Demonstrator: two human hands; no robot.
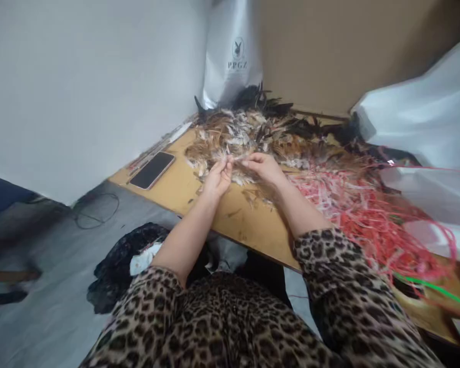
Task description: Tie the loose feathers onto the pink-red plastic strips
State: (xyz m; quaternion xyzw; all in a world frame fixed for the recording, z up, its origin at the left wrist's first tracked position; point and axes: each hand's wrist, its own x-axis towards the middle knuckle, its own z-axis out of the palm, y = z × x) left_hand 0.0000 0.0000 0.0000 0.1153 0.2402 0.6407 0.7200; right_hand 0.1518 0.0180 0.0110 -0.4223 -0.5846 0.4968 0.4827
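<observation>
Over the front of a heap of brown, white and black feathers [241, 128], my two hands meet with a small gap between them. My left hand [219, 178] is closed in a pinch on a pale, wispy feather [235, 159]. From the other side, the thumb and fingers of my right hand [263, 166] pinch the same thin, whitish piece; its edges are blurred. Just right of my right forearm lies a tangle of pink and red plastic strands [348, 204].
A phone [152, 170] lies at the left of the yellow-brown tabletop [253, 220]. Behind the heap stands a silver-white bag [230, 51]; more shiny plastic [425, 107] is at right. A green strip [437, 289] lies near the right corner. A black bag [118, 266] sits on the floor.
</observation>
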